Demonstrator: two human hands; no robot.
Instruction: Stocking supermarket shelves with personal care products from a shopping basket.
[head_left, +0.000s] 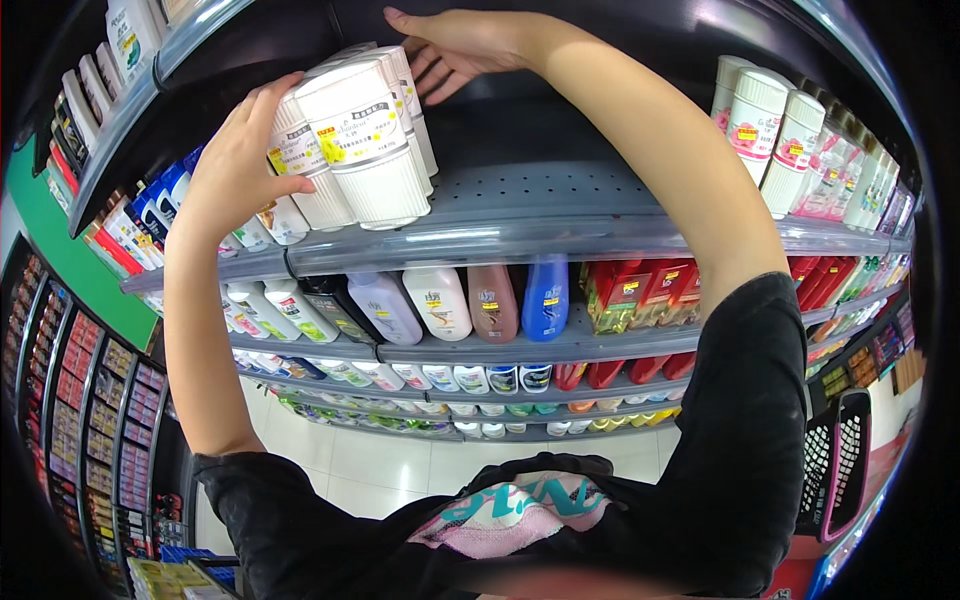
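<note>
On the upper shelf stands a tight group of white ribbed bottles (365, 142) with yellow-and-white labels that bear writing. My left hand (240, 150) cups the left side of this group, its thumb across the front of the leftmost white bottle (321, 196) and its fingers near the cap. At the group's right rear is my right hand (457, 52), with fingers spread and thumb raised. Its fingertips come close to the rear bottles; whether they touch is hidden. Both arms reach up and forward, bent around the shelf front.
A clear plastic strip (480, 240) edges the metal shelf (525, 184). White-and-pink bottles (757, 112) stand at its right. Below are shampoo bottles (437, 304) and red boxes (622, 292). A black shopping basket (844, 457) is at the right, and another display rack (82, 397) at the left.
</note>
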